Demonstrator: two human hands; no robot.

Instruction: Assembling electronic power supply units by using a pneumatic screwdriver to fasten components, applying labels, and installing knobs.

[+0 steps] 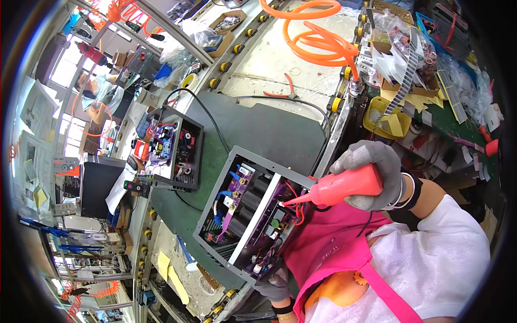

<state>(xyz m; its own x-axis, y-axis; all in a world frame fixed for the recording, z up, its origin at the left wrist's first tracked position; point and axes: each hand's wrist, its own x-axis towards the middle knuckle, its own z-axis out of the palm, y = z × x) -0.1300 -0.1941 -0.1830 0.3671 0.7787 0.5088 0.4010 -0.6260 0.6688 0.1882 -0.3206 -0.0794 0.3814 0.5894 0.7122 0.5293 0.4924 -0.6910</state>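
Note:
My right hand (371, 175) wears a grey glove and is wrapped round a red squeeze bottle (344, 185). The bottle's thin nozzle points left into an open grey metal case (215, 199), its tip at the purple circuit board (274, 215) along the case's near side. Inside the case sit large black cylinders (253, 200), a white strip (254, 220) and blue and red wires. At the case's lower corner my left hand (274, 285), gloved too, grips the edge; some of its fingers are hidden.
The case lies on a dark green mat (258, 124). Left of it stands a second open case (188, 156) with wiring. Red-handled pliers (288, 89), a coiled orange hose (318, 43) and a yellow bin (385, 118) lie beyond. Another person (99, 94) is at the far left.

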